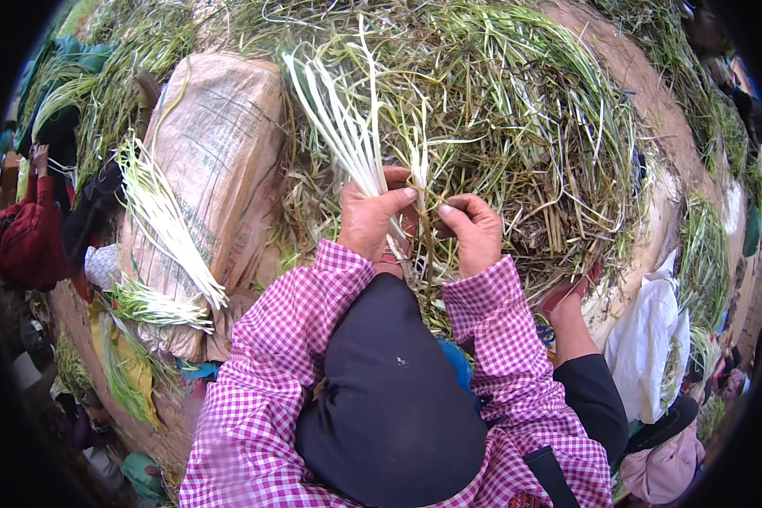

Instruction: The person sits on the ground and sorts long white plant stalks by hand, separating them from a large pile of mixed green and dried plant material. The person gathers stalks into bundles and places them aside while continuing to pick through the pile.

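Observation:
My left hand (369, 219) is closed around a small bunch of long white-stemmed stalks (352, 136), like scallions or chives. Their tops fan out upward and the lower ends hang below my fist. Between its thumb and fingers there is also a stalk with yellowed leaves (421, 164). Close by on the right, my right hand (476, 225) pinches a thin, withered leaf strand (439, 198) of that stalk between thumb and forefinger. Its other fingers curl out of sight. Cleaned white stalks (178, 222) lie on a stuffed woven sack (209, 120) to my left.
A large heap of green and dried stalks (546, 127) spreads before me. A shorter bunch (165, 308) rests at the sack's near end. A white plastic sack (644, 349) stands at right. People sit nearby, one in a dark red sleeve (35, 235) at left.

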A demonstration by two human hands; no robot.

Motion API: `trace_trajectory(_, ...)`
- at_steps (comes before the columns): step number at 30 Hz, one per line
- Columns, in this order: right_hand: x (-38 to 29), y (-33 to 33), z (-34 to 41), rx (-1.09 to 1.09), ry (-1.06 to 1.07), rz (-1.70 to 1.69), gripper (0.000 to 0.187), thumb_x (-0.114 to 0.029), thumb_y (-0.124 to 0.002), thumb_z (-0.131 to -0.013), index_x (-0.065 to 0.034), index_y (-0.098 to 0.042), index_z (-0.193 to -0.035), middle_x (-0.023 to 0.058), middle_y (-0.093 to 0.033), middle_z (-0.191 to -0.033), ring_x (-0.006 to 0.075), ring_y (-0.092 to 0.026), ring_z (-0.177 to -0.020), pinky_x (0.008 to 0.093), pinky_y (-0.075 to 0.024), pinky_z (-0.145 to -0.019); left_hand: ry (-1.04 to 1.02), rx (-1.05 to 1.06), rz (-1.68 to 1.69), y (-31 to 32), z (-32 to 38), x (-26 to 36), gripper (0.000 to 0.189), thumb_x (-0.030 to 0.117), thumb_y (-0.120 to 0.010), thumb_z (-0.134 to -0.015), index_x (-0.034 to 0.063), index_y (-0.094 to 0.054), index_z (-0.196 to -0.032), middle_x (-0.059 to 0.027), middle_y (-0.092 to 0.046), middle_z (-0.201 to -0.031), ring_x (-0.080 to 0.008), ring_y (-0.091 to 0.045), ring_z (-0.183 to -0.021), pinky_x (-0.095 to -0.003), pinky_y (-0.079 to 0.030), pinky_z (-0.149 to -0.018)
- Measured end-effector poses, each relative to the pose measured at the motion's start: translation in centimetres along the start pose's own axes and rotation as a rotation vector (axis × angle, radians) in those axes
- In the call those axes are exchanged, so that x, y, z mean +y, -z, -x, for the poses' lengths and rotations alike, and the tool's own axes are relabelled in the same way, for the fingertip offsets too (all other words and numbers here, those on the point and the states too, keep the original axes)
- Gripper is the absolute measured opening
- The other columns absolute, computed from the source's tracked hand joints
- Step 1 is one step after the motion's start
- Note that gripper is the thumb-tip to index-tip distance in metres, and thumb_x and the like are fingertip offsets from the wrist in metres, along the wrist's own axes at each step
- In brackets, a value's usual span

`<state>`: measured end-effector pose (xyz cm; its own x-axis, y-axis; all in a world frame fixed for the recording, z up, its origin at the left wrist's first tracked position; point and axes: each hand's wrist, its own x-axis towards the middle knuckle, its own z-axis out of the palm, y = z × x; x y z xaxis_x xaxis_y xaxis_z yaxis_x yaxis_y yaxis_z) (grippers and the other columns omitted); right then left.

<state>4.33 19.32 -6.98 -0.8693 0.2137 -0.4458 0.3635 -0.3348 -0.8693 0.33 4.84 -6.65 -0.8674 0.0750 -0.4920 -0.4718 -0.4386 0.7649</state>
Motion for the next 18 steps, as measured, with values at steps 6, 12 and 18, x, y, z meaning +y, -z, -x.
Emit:
trace_trajectory(6,5.8,8.3,-1.5,0.295,-0.167,0.538,0.006,-0.005,-0.062,-0.079,0.0,-0.063,-0.083,0.0052,-0.062,-0.071,0.0128,-0.056,-0.062,0.0296,-0.047,-0.057,-0.038,-0.017,0.012,0.2,-0.1,-0.2,0.023,-0.009,-0.06,-0.075,-0.006,-0.057,-0.098,-0.0146,-0.064,-0.085,-0.0224,-0.065,-0.07,-0.0311,-0.057,-0.057)
trace_trajectory(12,5.0,10.0,0.0,-0.005,-0.162,1.415,0.016,-0.011,-0.06,-0.083,-0.0015,-0.065,-0.096,0.0129,-0.063,-0.091,0.0252,-0.061,-0.079,0.0376,-0.0505,-0.075,-0.06,-0.004,-0.03,0.6,-0.2,0.0,0.022,-0.009,-0.061,-0.075,-0.0045,-0.059,-0.097,-0.0128,-0.064,-0.085,-0.0195,-0.064,-0.07,-0.029,-0.056,-0.057)
trace_trajectory(18,-2.0,2.2,-0.3,-0.003,0.33,0.74,0.02,-0.014,-0.063,-0.083,0.0032,-0.064,-0.093,0.008,-0.056,-0.082,0.0168,-0.057,-0.074,0.0287,-0.0476,-0.066,-0.077,-0.126,-0.168,-0.1,-0.2,-1.0,0.02,-0.006,-0.062,-0.076,-0.0025,-0.063,-0.095,-0.0097,-0.065,-0.083,-0.0146,-0.062,-0.066,-0.0259,-0.052,-0.054)
